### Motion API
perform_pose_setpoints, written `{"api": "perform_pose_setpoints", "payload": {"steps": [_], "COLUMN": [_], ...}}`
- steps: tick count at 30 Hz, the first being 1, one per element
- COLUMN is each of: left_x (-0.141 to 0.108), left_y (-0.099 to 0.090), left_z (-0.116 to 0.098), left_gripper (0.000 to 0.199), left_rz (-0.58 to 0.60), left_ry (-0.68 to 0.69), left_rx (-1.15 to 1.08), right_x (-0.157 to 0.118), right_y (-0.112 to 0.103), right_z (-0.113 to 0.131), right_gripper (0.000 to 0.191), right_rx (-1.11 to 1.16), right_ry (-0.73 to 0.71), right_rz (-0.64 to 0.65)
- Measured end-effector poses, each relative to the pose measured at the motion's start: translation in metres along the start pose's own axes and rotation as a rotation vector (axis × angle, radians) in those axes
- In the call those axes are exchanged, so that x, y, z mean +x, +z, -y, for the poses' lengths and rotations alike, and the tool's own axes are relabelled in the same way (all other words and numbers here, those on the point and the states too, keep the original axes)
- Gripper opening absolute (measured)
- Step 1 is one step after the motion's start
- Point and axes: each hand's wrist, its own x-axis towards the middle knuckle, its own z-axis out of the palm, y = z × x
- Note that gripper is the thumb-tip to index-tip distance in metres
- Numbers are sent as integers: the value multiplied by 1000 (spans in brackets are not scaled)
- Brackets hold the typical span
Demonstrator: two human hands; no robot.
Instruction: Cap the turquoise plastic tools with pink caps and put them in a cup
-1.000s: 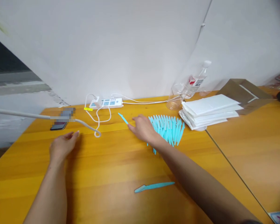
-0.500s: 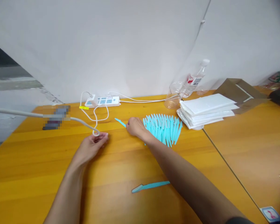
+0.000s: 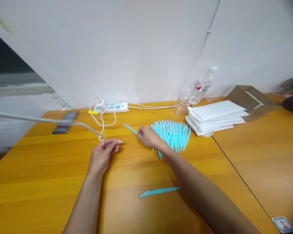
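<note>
My left hand (image 3: 104, 152) pinches a small pale, see-through piece (image 3: 120, 142) between thumb and fingertips, over the wooden table (image 3: 51, 172). To its right, my right hand (image 3: 146, 135) grips one end of a slim turquoise stick (image 3: 130, 128), whose other end points up and left. A pile of similar turquoise sticks (image 3: 172, 133) lies just right of that hand, partly covered by my right wrist. Another turquoise stick with a wider left end (image 3: 158, 192) lies alone near the front, beside my right forearm.
Behind my left hand are a white cable (image 3: 91, 129), a power strip (image 3: 117, 107) and a blurred dark device (image 3: 65, 123). White packets (image 3: 217, 113), a clear cup (image 3: 179, 105), a bottle (image 3: 203, 87) and an open brown box (image 3: 249, 100) stand at the back right.
My left hand has moved right, towards my right hand, and the pale piece now shows at its fingertips. The right hand still holds the stick, slightly farther right. The view has shifted a little.
</note>
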Motion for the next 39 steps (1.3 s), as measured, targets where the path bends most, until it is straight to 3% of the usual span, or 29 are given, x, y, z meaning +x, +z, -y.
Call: {"api": "perform_pose_setpoints", "payload": {"steps": [4,7,18,22,27,39], "left_x": [-7,-14,-22,-20,-19,-23], "left_y": [7,17,32,30,23,28], "left_z": [0,-2,-2,2,2,-1], "left_gripper": [36,34,35,32,31,34], "left_rz": [-25,-26,70,83,192,173], "left_ry": [87,125,23,37,77,145], "left_rx": [47,162,309,239,207,316], "right_x": [-44,-66,-76,-77,-79,-81], "right_y": [-14,-16,-7,-8,-12,-12], "right_z": [-35,-54,-67,-69,-69,-71], "right_gripper": [33,38,43,42,43,44], "right_rx": [582,776,781,781,772,762], "right_ry": [-53,13,26,35,20,44], "right_rz": [73,99,131,139,129,120]}}
